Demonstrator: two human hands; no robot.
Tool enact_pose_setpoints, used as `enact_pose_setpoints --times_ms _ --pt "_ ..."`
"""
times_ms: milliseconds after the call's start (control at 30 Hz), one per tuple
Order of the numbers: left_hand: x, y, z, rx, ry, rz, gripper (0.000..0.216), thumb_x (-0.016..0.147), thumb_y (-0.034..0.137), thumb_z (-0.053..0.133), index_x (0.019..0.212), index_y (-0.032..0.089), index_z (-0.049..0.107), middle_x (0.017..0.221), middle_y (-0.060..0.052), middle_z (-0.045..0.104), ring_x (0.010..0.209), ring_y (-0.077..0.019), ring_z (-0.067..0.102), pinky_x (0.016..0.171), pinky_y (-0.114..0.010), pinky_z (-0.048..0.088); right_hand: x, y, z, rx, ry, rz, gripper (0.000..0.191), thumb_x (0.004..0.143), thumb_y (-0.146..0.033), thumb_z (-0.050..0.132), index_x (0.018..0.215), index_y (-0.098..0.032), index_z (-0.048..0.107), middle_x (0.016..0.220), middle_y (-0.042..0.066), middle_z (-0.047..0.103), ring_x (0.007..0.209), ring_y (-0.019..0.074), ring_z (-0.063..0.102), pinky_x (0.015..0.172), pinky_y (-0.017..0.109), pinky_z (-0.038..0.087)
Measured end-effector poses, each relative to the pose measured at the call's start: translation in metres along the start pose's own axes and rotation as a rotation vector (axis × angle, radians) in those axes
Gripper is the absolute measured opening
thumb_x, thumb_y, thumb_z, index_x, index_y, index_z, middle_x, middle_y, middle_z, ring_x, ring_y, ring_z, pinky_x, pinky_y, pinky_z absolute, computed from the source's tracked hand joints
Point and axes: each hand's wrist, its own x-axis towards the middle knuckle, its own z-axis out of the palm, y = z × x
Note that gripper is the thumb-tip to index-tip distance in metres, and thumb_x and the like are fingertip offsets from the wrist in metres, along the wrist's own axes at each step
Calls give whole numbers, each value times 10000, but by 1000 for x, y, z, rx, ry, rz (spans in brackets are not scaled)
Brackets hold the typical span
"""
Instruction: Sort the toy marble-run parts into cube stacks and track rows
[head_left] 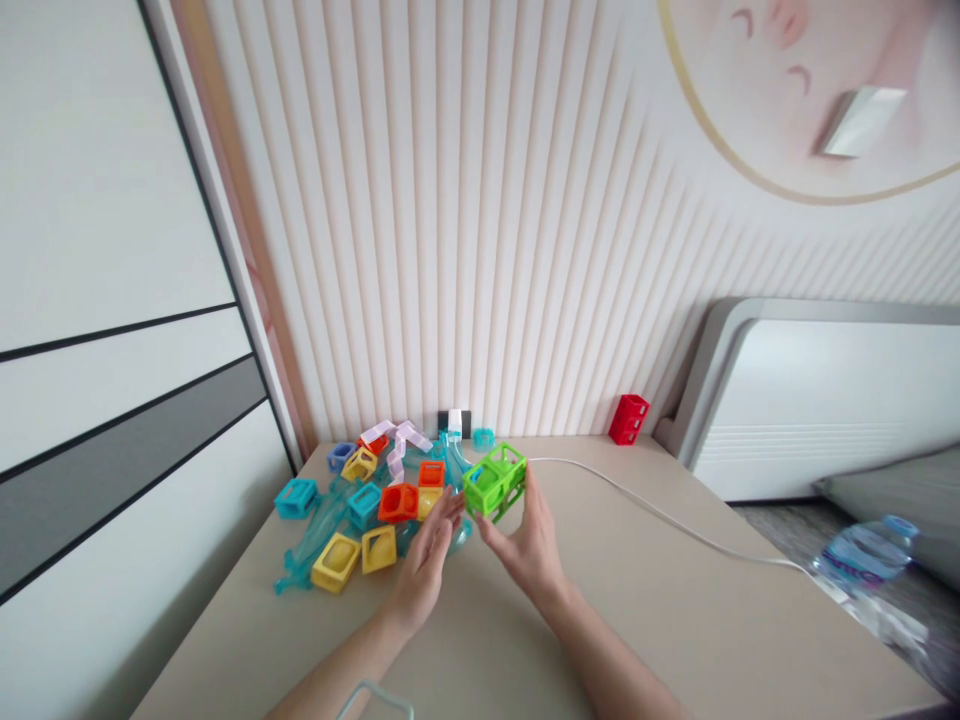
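Observation:
My right hand (528, 545) grips a green hollow block piece (495, 480), made of cube frames joined side by side, and holds it just above the beige table (675, 620). The fingers of my left hand (429, 558) are stretched out, their tips touching the green piece's left lower end. Just left of the hands lies a pile of hollow cube blocks: orange (397, 502), yellow (336, 562), teal (295, 497) and blue (341, 456). Clear turquoise track pieces (311, 545) and pale lilac strips (397, 440) lie among them.
A red block (628, 419) stands at the table's back edge by the ribbed wall. A white cable (660, 515) runs from the wall across the table to the right. A plastic water bottle (862, 555) lies at the right, beside a bed headboard (825, 400).

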Motion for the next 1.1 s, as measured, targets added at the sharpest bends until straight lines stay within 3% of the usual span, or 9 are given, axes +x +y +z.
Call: enact_pose_setpoints --times_ms 133,300,500,700,1100 --pt "-2 9 -1 69 -96 -49 476 910 537 568 1243 209 657 1358 -115 623 1302 -297 538 1123 -452 401 45 46 -22 -71 211 207 991 771 -593 679 1526 -127 238 1471 247 435 1339 392 441 1060 554 405" --pt "-7 16 0 158 -201 -85 387 889 535 589 1077 223 719 1169 -97 705 1142 -294 625 1039 -431 456 92 127 -54 -242 250 439 977 692 -599 690 1447 -79 351 1361 274 478 1203 407 523 984 519 449" --pt "-7 16 1 227 -284 -100 378 917 538 537 1020 213 700 1038 -72 705 1066 -263 625 980 -372 463 105 195 -63 -254 290 529 907 652 -633 675 1323 -74 432 1294 263 548 1230 386 491 1035 486 401" --pt "-6 16 1 249 -312 -109 371 938 523 511 1002 198 679 1017 -71 687 1053 -248 613 973 -352 445 103 223 -52 -261 244 576 894 654 -594 709 1341 -107 409 1336 241 555 1234 366 529 1013 429 432" --pt "-8 15 0 271 -353 -107 329 963 471 499 996 199 682 990 -58 671 1020 -223 608 940 -321 439 130 247 -46 -332 122 700 905 678 -522 742 1387 -107 360 1387 251 529 1266 368 537 1007 426 458"
